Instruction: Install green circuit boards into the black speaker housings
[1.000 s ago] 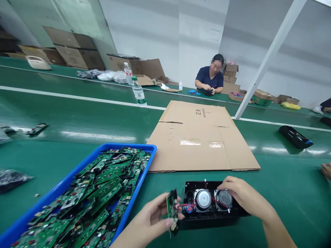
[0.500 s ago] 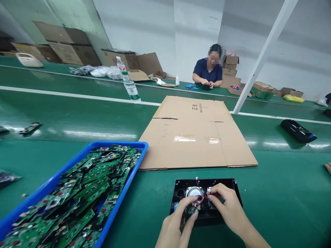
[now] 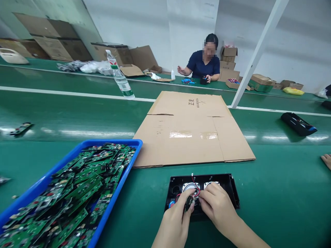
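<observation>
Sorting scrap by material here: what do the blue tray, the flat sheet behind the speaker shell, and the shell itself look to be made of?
The blue tray looks like moulded plastic: even colour, rounded rim. The flat sheet is brown corrugated cardboard, with fold creases and a glossy tape strip. The speaker shell seems to be black plastic, smooth and slightly shiny; its two round drivers look metallic.

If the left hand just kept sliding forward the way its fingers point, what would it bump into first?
Most likely the far wall of the black case that the left hand works in, just past the small board and the speaker. Beyond that lies the flat cardboard. Depth is hard to judge here.
</observation>
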`<control>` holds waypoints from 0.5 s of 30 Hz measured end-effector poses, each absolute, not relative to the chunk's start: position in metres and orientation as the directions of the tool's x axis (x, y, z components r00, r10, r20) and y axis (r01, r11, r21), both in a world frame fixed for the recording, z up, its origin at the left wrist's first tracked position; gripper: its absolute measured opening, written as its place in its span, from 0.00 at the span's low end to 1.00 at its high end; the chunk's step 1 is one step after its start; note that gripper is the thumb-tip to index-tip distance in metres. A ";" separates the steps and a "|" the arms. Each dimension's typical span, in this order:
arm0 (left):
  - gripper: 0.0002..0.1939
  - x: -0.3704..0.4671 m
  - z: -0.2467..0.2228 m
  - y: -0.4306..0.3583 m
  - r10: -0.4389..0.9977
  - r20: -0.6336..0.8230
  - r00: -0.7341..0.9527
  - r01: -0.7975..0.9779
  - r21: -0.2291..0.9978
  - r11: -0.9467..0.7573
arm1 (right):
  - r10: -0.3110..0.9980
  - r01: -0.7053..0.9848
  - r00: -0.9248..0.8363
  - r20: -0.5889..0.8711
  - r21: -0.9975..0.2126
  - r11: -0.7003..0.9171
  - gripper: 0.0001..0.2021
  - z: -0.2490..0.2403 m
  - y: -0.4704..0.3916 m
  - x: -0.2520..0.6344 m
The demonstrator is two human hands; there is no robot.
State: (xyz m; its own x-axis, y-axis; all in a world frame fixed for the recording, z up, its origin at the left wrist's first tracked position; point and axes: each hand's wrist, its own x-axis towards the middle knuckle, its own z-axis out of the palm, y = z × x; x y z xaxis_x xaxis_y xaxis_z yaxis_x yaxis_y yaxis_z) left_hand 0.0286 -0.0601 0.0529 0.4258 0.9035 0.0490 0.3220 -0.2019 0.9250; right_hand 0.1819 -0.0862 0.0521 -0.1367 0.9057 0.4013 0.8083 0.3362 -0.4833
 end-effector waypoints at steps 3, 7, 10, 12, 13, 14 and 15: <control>0.15 0.029 0.055 -0.060 0.887 0.106 0.450 0.360 0.887 -0.288 | 0.907 0.808 -0.153 0.393 -0.478 0.343 0.14 0.052 -0.086 0.183; 0.19 0.028 0.056 -0.060 0.856 0.148 0.495 0.393 0.841 -0.372 | 0.888 0.811 -0.177 0.424 -0.448 0.375 0.14 0.051 -0.086 0.183; 0.21 0.027 0.056 -0.059 0.841 0.184 0.508 0.389 0.822 -0.415 | 0.868 0.823 -0.144 0.476 -0.430 0.372 0.13 0.051 -0.087 0.181; 0.19 0.026 0.056 -0.059 0.826 0.181 0.533 0.364 0.833 -0.417 | 0.846 0.835 -0.155 0.511 -0.389 0.388 0.13 0.051 -0.087 0.179; 0.18 0.026 0.057 -0.058 0.824 0.168 0.541 0.350 0.846 -0.402 | 0.835 0.841 -0.170 0.523 -0.364 0.399 0.14 0.052 -0.088 0.178; 0.16 0.026 0.058 -0.058 0.829 0.145 0.540 0.342 0.862 -0.374 | 0.825 0.847 -0.186 0.533 -0.339 0.410 0.14 0.052 -0.088 0.177; 0.15 0.026 0.059 -0.058 0.839 0.117 0.531 0.340 0.877 -0.338 | 0.815 0.852 -0.197 0.545 -0.316 0.417 0.15 0.053 -0.088 0.176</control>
State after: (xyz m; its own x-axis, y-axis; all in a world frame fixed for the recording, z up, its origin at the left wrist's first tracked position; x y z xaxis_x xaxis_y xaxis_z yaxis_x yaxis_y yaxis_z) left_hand 0.0262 -0.0576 0.0591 0.5308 0.8394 0.1173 0.3404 -0.3379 0.8775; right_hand 0.1759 -0.0880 0.0527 -0.1967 0.8152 0.5448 0.8525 0.4167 -0.3157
